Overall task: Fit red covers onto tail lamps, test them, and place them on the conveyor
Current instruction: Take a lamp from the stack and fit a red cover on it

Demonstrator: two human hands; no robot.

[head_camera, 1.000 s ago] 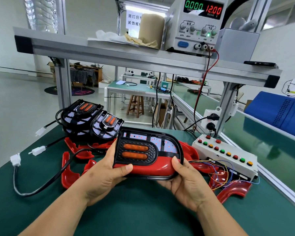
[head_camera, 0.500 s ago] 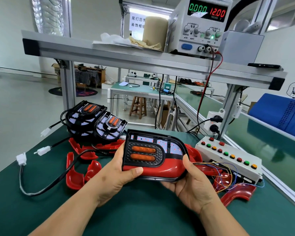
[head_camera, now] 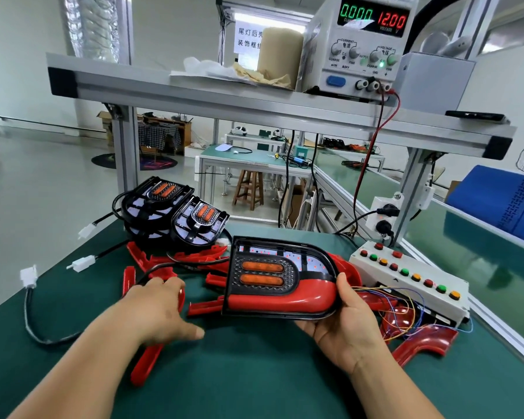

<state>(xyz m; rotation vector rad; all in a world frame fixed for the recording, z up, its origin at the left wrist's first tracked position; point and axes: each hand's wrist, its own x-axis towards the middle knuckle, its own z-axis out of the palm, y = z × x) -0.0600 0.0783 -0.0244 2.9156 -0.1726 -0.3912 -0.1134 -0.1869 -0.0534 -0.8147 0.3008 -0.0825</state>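
A black tail lamp [head_camera: 280, 276] with two orange strips and a red cover fitted along its lower edge is held up over the green table. My right hand [head_camera: 344, 323] grips it from below at its right end, thumb on the red cover. My left hand [head_camera: 158, 309] is off the lamp, hovering palm down over the lamp's black cable [head_camera: 46, 334] and loose red covers [head_camera: 147, 362], fingers spread and holding nothing. Two more tail lamps [head_camera: 176, 211] without covers are stacked at the back left.
A white test box [head_camera: 412, 279] with red, green and orange buttons and loose coloured wires lies at the right. White connectors [head_camera: 80, 263] lie at the left. A power supply [head_camera: 360, 46] reading 12.00 stands on the shelf. The green conveyor [head_camera: 478, 252] runs along the right.
My left hand has let go of the lamp's left end and moved left and down over the cable and red covers. My right hand alone now holds the lamp.
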